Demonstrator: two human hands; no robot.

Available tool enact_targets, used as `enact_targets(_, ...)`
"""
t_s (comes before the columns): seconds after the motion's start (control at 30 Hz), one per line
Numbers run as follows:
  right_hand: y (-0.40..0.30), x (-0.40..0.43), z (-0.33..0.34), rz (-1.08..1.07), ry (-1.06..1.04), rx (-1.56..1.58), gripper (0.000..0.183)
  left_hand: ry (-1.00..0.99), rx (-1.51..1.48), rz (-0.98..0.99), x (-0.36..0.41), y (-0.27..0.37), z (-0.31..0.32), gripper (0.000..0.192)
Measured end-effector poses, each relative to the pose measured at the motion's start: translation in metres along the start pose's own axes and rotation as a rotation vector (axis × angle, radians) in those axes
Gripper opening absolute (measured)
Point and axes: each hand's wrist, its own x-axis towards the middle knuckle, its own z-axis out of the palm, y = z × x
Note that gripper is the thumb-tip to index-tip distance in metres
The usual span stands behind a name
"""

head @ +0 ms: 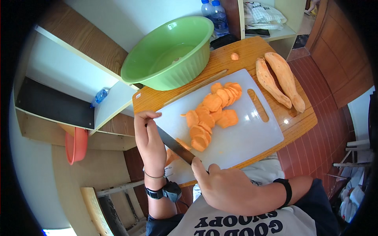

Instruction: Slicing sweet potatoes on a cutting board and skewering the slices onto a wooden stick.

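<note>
My right hand (pixel 226 185) grips the handle end of a kitchen knife (pixel 177 147), with its index finger along the blade. At the far end of the blade, my left hand (pixel 149 138) pinches it between thumb and fingers. The knife is slanted over a white plastic cutting board (pixel 251 135). Partly hidden behind the blade and my left wrist lies an orange piece of peeled sweet potato (pixel 172 157). Round slices of sweet potato (pixel 203 118) form an overlapping pile at the board's middle.
Two peeled whole sweet potatoes (pixel 280 79) lie right of the board on the wooden table (pixel 298 124). A cut end piece (pixel 234 56) sits behind it. Thin sticks (pixel 196 87) run along the board's far edge, near a large green basin (pixel 177 70). Water bottles (pixel 218 17) stand behind.
</note>
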Motion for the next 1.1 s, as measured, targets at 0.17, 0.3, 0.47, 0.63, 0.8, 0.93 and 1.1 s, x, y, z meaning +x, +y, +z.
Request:
enact_targets(0.17, 0.002, 0.0, -0.001, 0.0, 0.007, -0.004, 0.047, 0.047, -0.184, 0.013, 0.004, 0.0, 0.003, 0.016)
enact_targets(0.3, 0.002, 0.0, 0.0, -0.013, 0.0, -0.01, 0.047, 0.113, -0.332, -0.004, 0.007, -0.001, 0.002, 0.013)
enact_targets(0.47, 0.003, 0.0, 0.001, -0.019, -0.005, -0.01, 0.047, 0.125, -0.364, -0.051, 0.011, -0.004, 0.0, 0.01)
enact_targets(0.63, 0.001, 0.0, 0.0, -0.001, -0.027, -0.018, 0.047, 0.06, -0.235, -0.069, 0.012, 0.002, 0.007, 0.011)
enact_targets(0.8, 0.002, 0.001, -0.003, 0.007, -0.069, 0.049, 0.049, -0.049, -0.154, -0.049, 0.017, 0.001, 0.004, 0.017)
enact_targets(0.93, 0.003, 0.003, -0.004, 0.065, -0.115, 0.122, 0.049, -0.101, -0.104, -0.059, 0.02, 0.005, 0.006, 0.02)
enact_targets(1.1, 0.002, 0.004, -0.007, 0.076, -0.135, 0.097, 0.05, -0.113, -0.049, -0.079, 0.022, 0.004, 0.009, 0.021)
